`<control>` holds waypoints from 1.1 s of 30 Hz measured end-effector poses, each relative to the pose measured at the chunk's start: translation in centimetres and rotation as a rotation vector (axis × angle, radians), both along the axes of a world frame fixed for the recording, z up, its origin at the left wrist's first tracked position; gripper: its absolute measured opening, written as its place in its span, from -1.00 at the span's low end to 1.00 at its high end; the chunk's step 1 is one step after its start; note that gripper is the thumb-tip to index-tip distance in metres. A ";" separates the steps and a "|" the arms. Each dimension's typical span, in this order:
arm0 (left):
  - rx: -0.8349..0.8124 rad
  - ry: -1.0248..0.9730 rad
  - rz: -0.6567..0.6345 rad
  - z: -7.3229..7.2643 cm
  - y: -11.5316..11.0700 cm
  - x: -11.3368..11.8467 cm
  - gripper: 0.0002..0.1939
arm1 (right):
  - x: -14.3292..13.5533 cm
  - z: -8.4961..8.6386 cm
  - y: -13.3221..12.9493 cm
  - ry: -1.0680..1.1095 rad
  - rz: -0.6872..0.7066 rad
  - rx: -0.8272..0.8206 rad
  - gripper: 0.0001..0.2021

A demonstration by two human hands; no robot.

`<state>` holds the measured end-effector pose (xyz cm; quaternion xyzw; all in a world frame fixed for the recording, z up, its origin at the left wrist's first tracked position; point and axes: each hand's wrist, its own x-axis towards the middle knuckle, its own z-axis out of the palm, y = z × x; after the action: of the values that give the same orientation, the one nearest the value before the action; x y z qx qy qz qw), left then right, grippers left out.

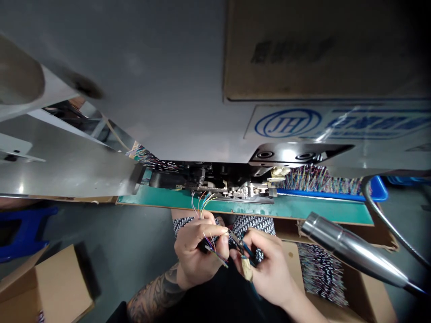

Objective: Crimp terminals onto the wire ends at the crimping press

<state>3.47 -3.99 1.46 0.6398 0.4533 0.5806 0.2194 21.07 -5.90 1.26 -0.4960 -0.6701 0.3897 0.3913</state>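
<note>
My left hand (202,246) is closed around a bundle of thin coloured wires (205,204), whose ends fan out above the fingers and also stick out below the palm. My right hand (267,264) grips a pair of pliers or cutters (247,267) with a yellowish, worn handle part. The tool's jaws point up and left, close to my left thumb and index fingertip. Whether the jaws touch a wire is too small to tell. Both hands are over my lap, just below the green table edge.
A machine (247,188) stands over the green table (313,211). Many wires fill a blue tray (379,188) at right and a cardboard box (373,291) below. A metal lamp arm (353,249) juts in at right. At left are a blue stool (27,224) and an open box (62,282).
</note>
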 end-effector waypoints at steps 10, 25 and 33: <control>0.027 0.071 0.013 0.9 0.2 0.1 -0.81 | 0.0 0.5 0.0 -0.035 -0.036 0.065 -0.67; 0.039 0.096 -0.010 0.5 0.1 0.2 -0.85 | -0.2 0.0 0.1 0.019 -0.075 0.050 -0.58; -0.003 0.041 -0.027 0.0 -0.1 0.1 -0.80 | 3.3 -0.7 1.1 -0.134 -0.059 0.011 -0.54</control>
<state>3.61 -4.10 1.44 0.6572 0.4499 0.5638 0.2187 24.42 -4.82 0.59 -0.5383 -0.6819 0.3402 0.3597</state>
